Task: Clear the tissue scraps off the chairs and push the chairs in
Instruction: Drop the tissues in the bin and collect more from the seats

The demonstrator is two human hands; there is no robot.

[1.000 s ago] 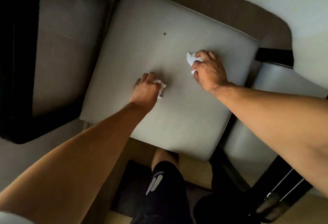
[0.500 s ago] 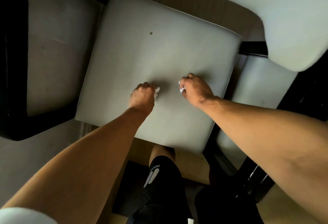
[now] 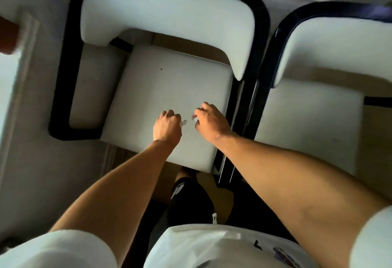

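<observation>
Chair (image 3: pixel 169 89): white seat and back pad, black frame, one small dark speck on the seat. Second chair (image 3: pixel 307 119): white pads, glossy black frame. Scraps (image 3: pixel 184 122): white. Shirt (image 3: pixel 201 246): white, dark print. Shorts (image 3: pixel 186 199): black, white logo.

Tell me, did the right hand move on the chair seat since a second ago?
Yes. The right hand slid back toward the front edge of the pale padded chair seat, away from the small dark speck, ending close beside the left hand.
</observation>
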